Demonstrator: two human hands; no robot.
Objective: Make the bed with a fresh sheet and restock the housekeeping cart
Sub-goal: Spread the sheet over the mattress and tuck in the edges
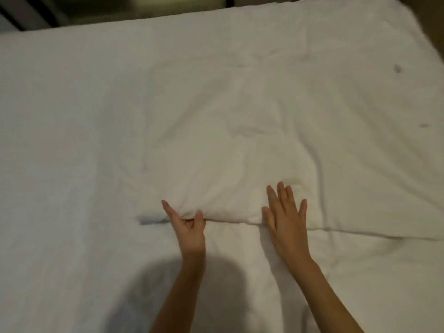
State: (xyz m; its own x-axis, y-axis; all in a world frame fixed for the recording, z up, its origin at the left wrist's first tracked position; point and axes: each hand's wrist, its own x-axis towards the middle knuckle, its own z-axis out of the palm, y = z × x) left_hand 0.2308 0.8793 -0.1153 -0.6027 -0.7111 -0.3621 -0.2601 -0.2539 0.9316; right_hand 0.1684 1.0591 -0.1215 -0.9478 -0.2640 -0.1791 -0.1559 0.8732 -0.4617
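- Your left hand (189,230) has a narrow grip: thumb and fingers pinch the near folded edge of the white sheet (228,179), bunching the cloth into a small pucker at the pinch.
- Left index finger points up and left, lying along that edge.
- Your right hand (286,219) grips nothing: palm down, fingers spread wide, flat across the same folded edge, just right of the left hand.
- Right fingertips lie on the folded layer; heel of the palm sits on the lower layer nearer you.
- Both forearms are bare, coming in from the bottom edge of the view.
- The sheet is folded over on itself mid-bed; the fold line runs from left of your left hand, under both hands, off to the right edge.
- Folded part is wrinkled, with creases fanning up and right.
- Bed (60,104) fills nearly the whole view, white all over, smoother on the left.
- Two small dark marks (397,68) on the white surface far right, well apart from your hands.
- A shadow (153,280) lies on the bed around your left forearm.
- Dark, blurred background past the bed's far edge; can't tell what it is.
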